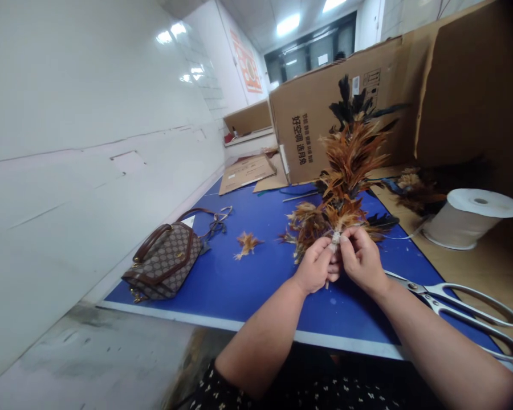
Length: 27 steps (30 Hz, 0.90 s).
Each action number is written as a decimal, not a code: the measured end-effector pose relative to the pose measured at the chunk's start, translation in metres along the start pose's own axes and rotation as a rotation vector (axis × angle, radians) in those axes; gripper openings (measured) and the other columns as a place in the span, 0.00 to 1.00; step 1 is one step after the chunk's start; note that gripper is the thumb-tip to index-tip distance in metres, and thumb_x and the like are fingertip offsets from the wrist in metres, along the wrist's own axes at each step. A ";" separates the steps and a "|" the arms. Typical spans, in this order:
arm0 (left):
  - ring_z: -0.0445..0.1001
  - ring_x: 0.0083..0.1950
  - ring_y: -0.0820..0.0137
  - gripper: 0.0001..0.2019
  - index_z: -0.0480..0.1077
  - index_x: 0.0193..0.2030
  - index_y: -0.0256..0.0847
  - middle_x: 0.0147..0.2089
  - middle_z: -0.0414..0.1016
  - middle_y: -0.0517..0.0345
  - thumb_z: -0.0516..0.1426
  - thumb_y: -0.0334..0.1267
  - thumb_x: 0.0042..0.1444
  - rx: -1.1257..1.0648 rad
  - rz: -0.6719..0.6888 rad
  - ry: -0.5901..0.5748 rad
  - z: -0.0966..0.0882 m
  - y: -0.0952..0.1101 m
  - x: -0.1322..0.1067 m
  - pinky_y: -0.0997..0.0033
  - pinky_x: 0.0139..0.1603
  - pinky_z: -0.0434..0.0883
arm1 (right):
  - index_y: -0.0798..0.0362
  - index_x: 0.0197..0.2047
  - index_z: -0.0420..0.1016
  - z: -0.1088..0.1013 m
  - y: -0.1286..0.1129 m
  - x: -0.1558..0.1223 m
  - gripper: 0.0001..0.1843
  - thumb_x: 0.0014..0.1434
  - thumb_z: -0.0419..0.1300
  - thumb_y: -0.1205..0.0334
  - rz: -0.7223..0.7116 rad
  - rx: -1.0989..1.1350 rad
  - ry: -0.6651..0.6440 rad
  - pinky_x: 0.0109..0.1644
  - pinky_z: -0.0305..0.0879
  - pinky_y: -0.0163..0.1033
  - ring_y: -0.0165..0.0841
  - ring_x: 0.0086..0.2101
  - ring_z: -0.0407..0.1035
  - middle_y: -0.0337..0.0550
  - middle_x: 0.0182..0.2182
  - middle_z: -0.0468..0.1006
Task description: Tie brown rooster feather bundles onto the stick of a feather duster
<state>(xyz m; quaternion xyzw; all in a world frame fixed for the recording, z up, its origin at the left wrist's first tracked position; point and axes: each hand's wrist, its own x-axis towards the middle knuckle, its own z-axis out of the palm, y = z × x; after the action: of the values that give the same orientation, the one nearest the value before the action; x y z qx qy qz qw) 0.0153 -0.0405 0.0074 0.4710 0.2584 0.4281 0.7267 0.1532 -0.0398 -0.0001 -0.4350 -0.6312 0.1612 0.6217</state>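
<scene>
Both hands meet over the blue table [239, 279] at the base of a feather bundle [346, 165], a tall stalk of orange-brown feathers with black ones at its top. My left hand [318, 265] is closed around the wrapped lower end of the bundle. My right hand [361, 256] pinches the pale binding there with fingers pressed together. A thin white string [404, 235] runs from the binding toward a large white spool [470, 217] at the right.
Large scissors [465, 307] lie at the right near my right forearm. A brown patterned handbag [165, 261] sits at the left table edge. A small feather tuft [247, 244] lies mid-table. Cardboard boxes [316, 136] and loose feathers [419, 191] stand behind.
</scene>
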 end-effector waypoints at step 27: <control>0.64 0.26 0.77 0.22 0.63 0.41 0.42 0.30 0.67 0.64 0.60 0.60 0.62 0.302 0.331 0.251 -0.014 -0.017 0.012 0.78 0.25 0.63 | 0.47 0.41 0.66 0.000 -0.010 -0.009 0.05 0.64 0.59 0.65 -0.233 -0.049 -0.011 0.38 0.71 0.43 0.37 0.35 0.71 0.45 0.37 0.74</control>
<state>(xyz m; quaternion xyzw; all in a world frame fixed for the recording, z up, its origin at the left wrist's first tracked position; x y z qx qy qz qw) 0.0171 -0.0273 -0.0136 0.5532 0.3268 0.5531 0.5304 0.1480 -0.0523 0.0010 -0.3727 -0.6846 0.0747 0.6220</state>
